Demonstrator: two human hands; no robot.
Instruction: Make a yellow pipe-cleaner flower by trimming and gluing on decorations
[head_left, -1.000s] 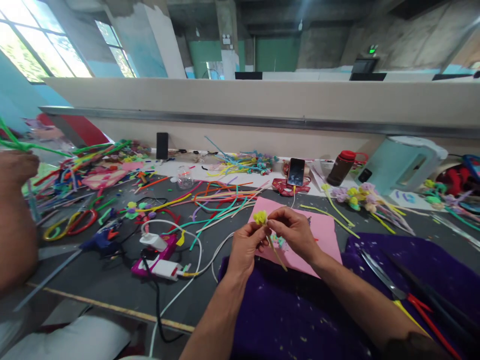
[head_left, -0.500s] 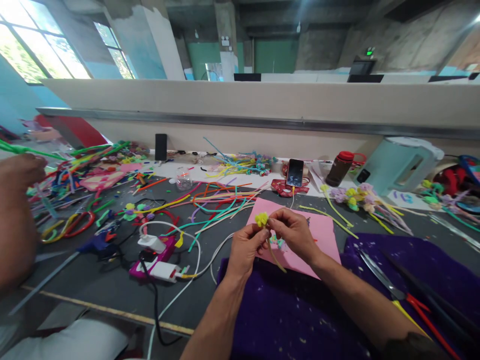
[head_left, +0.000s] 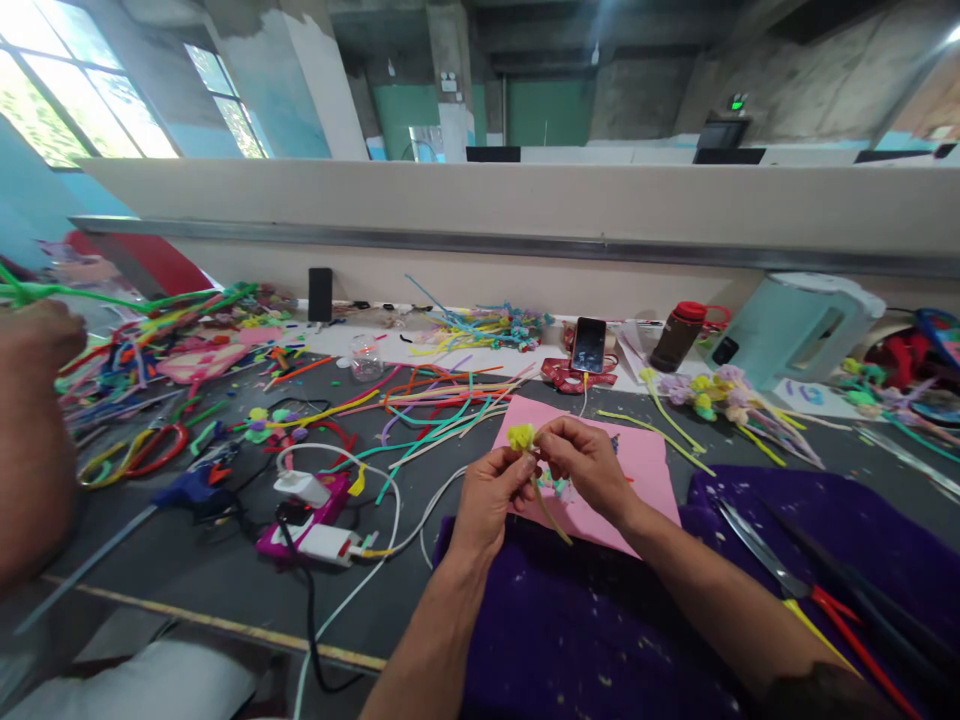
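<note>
A small yellow pipe-cleaner flower (head_left: 520,437) with a long pale stem is pinched in my left hand (head_left: 486,502), its stem hanging down toward the right. The fingertips of my right hand (head_left: 586,466) are pressed together at the flower's right side; whether they grip its edge or some small piece is hidden. Beneath both hands lies a pink sheet (head_left: 645,460), with small pastel bits showing between the hands. A purple cloth (head_left: 570,620) covers the table edge in front of me.
Scissors (head_left: 772,560) lie on the cloth at right. Loose pipe cleaners (head_left: 442,400), a purple power strip (head_left: 322,520) and a blue glue gun (head_left: 196,488) spread leftward. Behind stand a phone (head_left: 589,345), a brown bottle (head_left: 677,338) and a kettle (head_left: 795,330). Another person's hand (head_left: 41,335) holds green strands.
My hands stay almost still around the yellow flower, with only slight finger movement. At the far left, the other person's hand has shifted a little with the green strands.
</note>
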